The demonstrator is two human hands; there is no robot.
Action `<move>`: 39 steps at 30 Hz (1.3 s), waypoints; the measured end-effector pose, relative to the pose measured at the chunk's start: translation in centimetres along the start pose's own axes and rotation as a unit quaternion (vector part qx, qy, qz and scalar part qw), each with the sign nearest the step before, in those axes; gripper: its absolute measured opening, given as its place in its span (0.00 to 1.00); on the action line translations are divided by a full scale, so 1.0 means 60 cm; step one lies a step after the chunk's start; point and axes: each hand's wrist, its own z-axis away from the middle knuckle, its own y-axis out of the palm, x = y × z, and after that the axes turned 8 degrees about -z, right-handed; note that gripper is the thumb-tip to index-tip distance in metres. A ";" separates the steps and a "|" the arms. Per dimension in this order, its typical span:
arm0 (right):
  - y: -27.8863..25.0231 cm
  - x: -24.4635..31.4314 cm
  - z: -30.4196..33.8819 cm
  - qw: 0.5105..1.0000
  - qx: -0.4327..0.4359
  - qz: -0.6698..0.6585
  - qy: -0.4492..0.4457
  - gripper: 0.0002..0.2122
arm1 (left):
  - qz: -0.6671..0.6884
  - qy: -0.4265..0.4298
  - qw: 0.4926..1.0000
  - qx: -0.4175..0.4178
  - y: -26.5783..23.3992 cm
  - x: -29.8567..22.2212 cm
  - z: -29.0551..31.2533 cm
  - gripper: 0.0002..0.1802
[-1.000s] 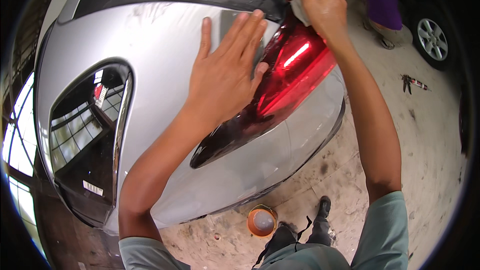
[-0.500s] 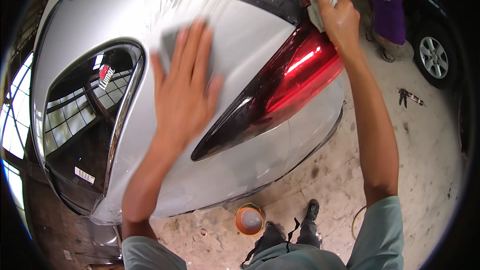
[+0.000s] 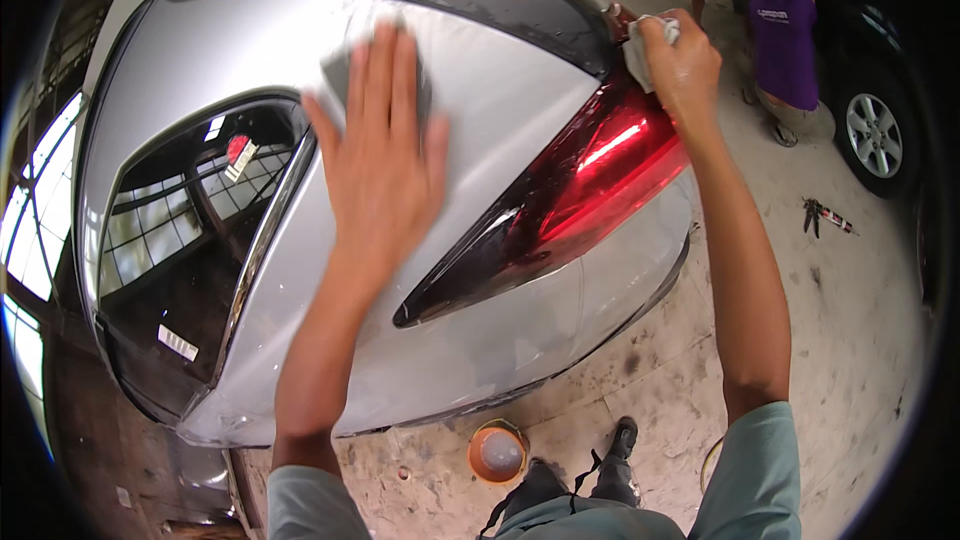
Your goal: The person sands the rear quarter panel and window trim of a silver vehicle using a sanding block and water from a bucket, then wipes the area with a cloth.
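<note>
A: Item one?
B: Grey sanding sheet (image 3: 345,80), flat on the silver car panel (image 3: 500,110), mostly hidden beneath a spread palm.
A: Item two?
B: White cloth (image 3: 640,45), crumpled, bunched in a fist at the red tail light's (image 3: 600,165) upper end.

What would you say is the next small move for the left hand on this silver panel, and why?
Probably slide the left hand and the grey pad under it a little further along the silver car body. The palm lies flat on the pad, with dull panel around it, while the right hand holds a white cloth bunched at the tail light.
</note>
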 end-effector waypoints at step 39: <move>-0.006 -0.007 -0.005 0.999 0.017 0.040 0.026 0.18 | 0.089 0.013 0.994 0.061 -0.013 -0.038 0.014 0.37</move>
